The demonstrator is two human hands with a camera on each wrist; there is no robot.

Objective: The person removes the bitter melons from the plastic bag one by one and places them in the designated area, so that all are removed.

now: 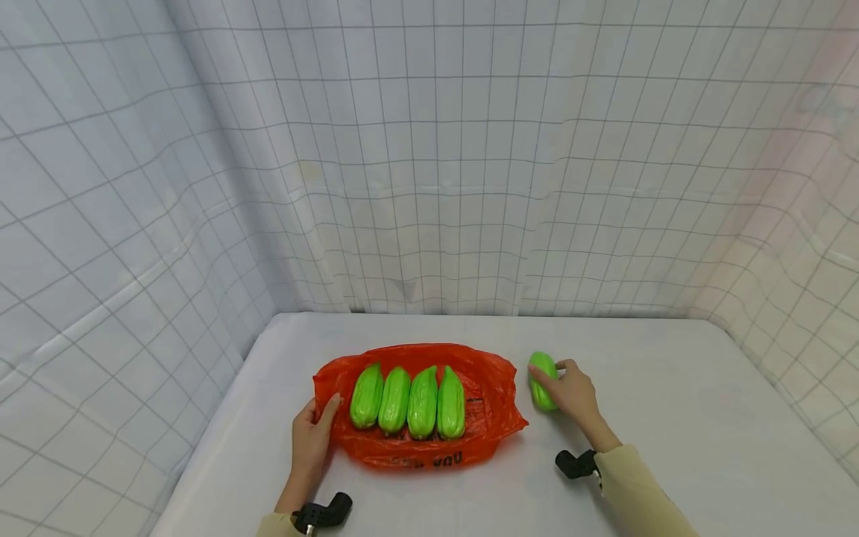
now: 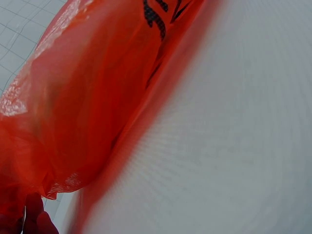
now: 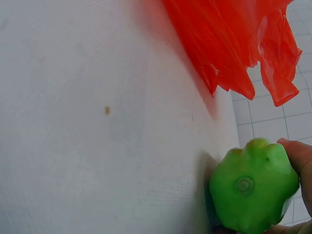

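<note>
From the far left, a white curtain (image 1: 107, 179) printed with grey grid lines runs round the back and right sides of a white table (image 1: 644, 365). Taking the middle of the red plastic bag (image 1: 493, 421) as the clock's centre in the head view, the left hand (image 1: 310, 444) sits between eight and nine o'clock, thumb and fingers clamped on the bag's edge, the thumb lying over the plastic. Below it, a beige sleeve (image 1: 278, 525) meets a black wrist device (image 1: 323, 513). Next, four ribbed green gourds (image 1: 394, 401) lie side by side within the spread bag, nearly in a row, their narrower tips pointing roughly to twelve o'clock; the bag's crumpled rim stands around them. Black print (image 1: 448, 459) shows on the plastic near six o'clock. The bag's right end spreads past the row to a ragged edge at three o'clock. Between two and three, just beside that edge and apart from it, is a fifth green gourd (image 1: 542, 397), gripped by the right hand (image 1: 576, 391): its thumb crosses the near face, and fingers close round the far side. The right wrist view shows this gourd's lobed end and round stem scar (image 3: 244, 185); whether it touches the table I cannot tell. Another black device (image 1: 576, 464) and beige sleeve (image 1: 637, 488) lie toward four o'clock.
</note>
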